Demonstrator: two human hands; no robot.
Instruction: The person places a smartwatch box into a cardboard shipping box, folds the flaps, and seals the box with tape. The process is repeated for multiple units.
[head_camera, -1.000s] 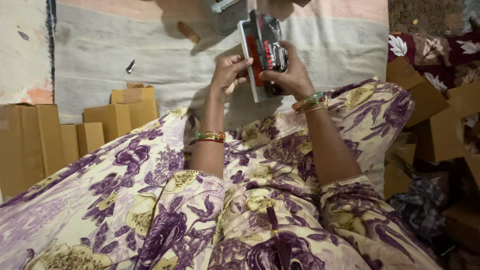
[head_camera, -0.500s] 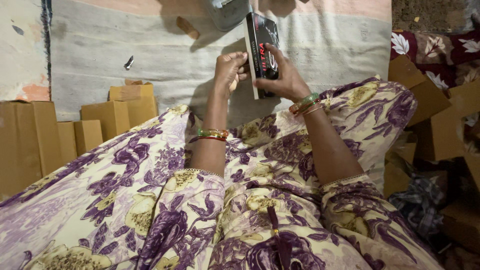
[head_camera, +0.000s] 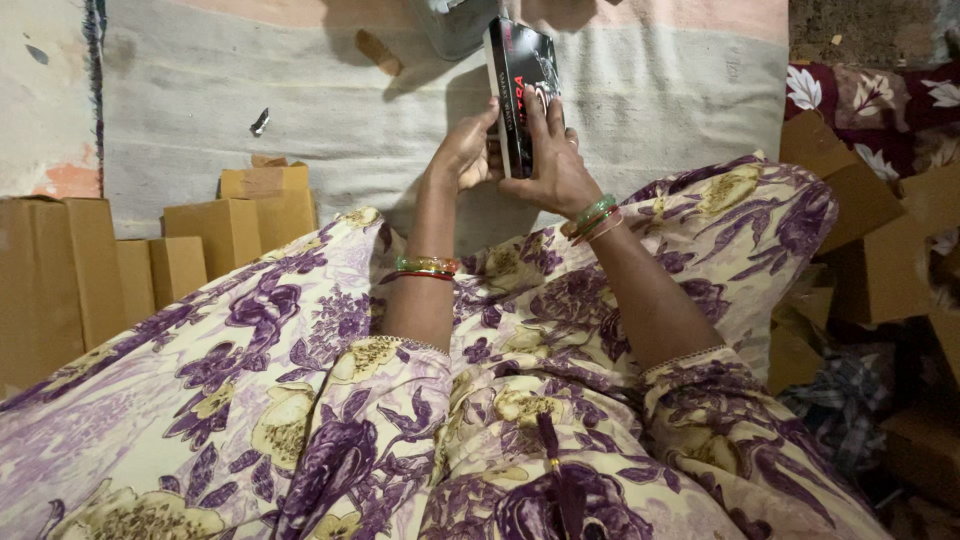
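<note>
I have turned the black carton (head_camera: 524, 95) edge-on since a moment ago, its printed face now angled away. My left hand (head_camera: 463, 155) pinches its near side; my right hand (head_camera: 553, 170) wraps its face, above my floral lap (head_camera: 330, 400).

Box (head_camera: 520, 95): glossy black with red and white markings, held at 12 o'clock.
Dress (head_camera: 300, 400): pale cream, purple floral print with yellow-olive blooms, filling 6 o'clock.
Bangles (head_camera: 427, 266): green, gold and red on the left wrist; green and pink on the right.
Mat (head_camera: 330, 90): grey, with a peach band at the top.
Cartons (head_camera: 200, 240): plain brown, at 9 o'clock and 3 o'clock.
Cloth (head_camera: 870, 100): maroon with white flowers, at 2 o'clock.
</note>
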